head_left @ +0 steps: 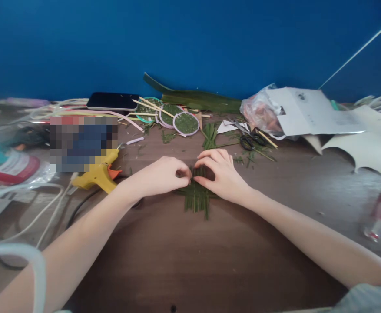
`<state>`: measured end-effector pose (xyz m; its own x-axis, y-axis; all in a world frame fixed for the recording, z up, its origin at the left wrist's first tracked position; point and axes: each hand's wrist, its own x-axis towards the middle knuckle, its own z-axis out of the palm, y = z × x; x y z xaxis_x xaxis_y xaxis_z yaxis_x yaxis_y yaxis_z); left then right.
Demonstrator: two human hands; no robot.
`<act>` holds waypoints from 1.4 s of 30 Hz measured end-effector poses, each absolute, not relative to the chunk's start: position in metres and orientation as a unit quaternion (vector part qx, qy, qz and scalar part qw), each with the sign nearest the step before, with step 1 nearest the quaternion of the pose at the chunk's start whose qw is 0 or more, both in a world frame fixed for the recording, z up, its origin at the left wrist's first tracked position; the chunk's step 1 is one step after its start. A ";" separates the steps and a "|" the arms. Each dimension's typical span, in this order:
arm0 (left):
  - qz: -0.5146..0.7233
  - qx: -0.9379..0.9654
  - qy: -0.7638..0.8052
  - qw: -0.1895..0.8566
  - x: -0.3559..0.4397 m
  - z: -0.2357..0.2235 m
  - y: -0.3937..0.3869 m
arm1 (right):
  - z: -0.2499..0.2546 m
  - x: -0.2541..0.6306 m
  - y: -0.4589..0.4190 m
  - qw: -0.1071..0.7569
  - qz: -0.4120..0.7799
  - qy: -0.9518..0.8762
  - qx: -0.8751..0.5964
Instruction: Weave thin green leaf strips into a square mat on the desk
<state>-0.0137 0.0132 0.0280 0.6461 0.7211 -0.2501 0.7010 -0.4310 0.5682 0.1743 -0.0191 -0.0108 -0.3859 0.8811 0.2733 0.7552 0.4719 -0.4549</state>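
Green leaf strips (197,203), crossed over one another like a small woven mat, lie on the brown table in front of me. My left hand (167,176) is at their left, thumb and fingers pinched together on the strips. From the right, my right hand (222,177) curls its thumb and fingertips onto the same strips, almost touching the left fingertips. The fingers hide the upper middle of the weave. Just beyond lie a bundle of cut leaf strips (210,137) and black-handled scissors (248,141).
Behind are round green pieces with pale rims (186,124), thin sticks, a long leaf (206,101) and a phone (112,101). To the left sit a yellow glue gun (95,176) and cords. At right are a plastic bag (258,112) and white card (317,114).
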 end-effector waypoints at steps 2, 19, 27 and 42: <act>0.012 0.845 0.420 0.332 -0.014 0.028 0.014 | -0.012 0.174 -0.019 0.239 0.137 -0.821 -0.500; 0.008 0.845 0.416 0.335 -0.014 0.030 0.013 | -0.015 0.175 -0.018 0.241 0.169 -0.814 -0.502; 0.006 0.849 0.414 0.328 -0.014 0.028 0.014 | -0.015 0.175 -0.018 0.239 0.164 -0.814 -0.503; 0.002 0.852 0.413 0.323 -0.014 0.028 0.014 | -0.016 0.175 -0.017 0.244 0.164 -0.811 -0.505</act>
